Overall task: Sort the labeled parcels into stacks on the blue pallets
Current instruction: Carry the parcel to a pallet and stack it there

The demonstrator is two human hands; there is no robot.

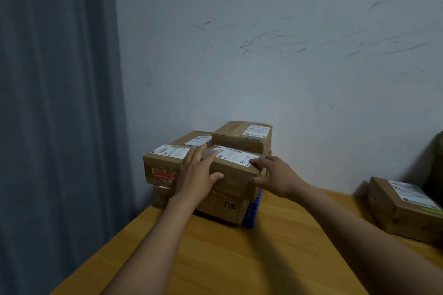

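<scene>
A stack of brown cardboard parcels with white labels stands on a blue pallet point(251, 213) at the far end of the wooden table. The front top parcel point(233, 175) carries a label with handwriting. My left hand point(197, 172) lies on its left side, fingers straight over the top and thumb on the front face. My right hand point(273, 175) touches its right corner, fingers spread on the label edge and the side. A parcel with a red sticker point(161, 165) sits to the left, and two more parcels point(242, 136) lie behind.
The wooden table point(215, 258) runs toward me. Another labeled parcel point(405, 208) lies at the table's right edge. A grey curtain point(60, 103) hangs on the left, and a marked white wall point(287, 55) stands right behind the stack.
</scene>
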